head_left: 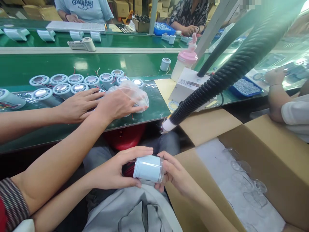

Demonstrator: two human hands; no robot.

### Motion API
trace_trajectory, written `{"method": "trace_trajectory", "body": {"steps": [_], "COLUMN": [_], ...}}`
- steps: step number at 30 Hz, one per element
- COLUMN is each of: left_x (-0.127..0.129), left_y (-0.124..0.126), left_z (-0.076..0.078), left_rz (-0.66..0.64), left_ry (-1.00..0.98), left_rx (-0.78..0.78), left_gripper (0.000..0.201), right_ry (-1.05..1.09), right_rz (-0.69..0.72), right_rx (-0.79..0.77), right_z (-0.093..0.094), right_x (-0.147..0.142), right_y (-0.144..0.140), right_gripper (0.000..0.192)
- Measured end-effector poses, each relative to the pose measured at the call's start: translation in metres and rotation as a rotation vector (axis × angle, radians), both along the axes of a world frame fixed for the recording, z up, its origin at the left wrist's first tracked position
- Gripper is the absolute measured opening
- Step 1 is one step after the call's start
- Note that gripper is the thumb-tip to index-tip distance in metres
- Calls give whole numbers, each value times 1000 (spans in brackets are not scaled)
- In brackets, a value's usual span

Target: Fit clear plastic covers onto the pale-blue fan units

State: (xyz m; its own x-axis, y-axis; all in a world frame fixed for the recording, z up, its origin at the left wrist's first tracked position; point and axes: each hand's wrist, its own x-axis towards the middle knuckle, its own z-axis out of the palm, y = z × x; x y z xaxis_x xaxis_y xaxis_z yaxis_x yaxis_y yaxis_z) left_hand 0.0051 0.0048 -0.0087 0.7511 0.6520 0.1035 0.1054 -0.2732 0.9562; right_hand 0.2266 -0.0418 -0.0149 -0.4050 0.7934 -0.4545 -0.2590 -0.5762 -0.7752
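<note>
Low in the view, over my lap, both my hands hold one pale blue cylindrical part (147, 168) lying on its side in a clear plastic wrap. My left hand (113, 172) grips its left end, fingers curled over the top. Against its right end my right hand (174, 174) cups the wrapped part. An open cardboard box (277, 151) with white lining and clear plastic pieces stands right beside my right hand.
A co-worker's two arms reach in from the left; their hands (101, 104) rest on a clear bag (135, 91) and several pale blue cylinders (72, 84) on the green bench (145, 64). A black ribbed hose (217, 80) slants down from the top right. Other people work opposite and at the right.
</note>
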Motion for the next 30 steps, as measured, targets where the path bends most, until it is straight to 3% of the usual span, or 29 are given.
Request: {"method": "trace_trajectory", "body": {"steps": [12,16,21,26,30], "left_x": [-1,1,14,43,63], "left_y": [0,-1,18,55,75], "left_z": [0,1,-16,-40,-44], "left_rz": [3,7,30,59,58], "left_ry": [-40,-62,-201,-331,-311], "left_rx": [-119,-301,-572,-623,-610], "left_gripper": [77,77,78,74,70], "right_ry": [142,186,315,380,413], "right_rz": [114,127,-40,-221,-273], "right_rx": [-225,-304,-357,-320,-316], "right_z": [-2,-9,-28,-54,-63], "right_x": [-7,-6,-8,-5,-1], "right_y": [3,3,16,39,53], "right_gripper": [61,64,62,61,62]}}
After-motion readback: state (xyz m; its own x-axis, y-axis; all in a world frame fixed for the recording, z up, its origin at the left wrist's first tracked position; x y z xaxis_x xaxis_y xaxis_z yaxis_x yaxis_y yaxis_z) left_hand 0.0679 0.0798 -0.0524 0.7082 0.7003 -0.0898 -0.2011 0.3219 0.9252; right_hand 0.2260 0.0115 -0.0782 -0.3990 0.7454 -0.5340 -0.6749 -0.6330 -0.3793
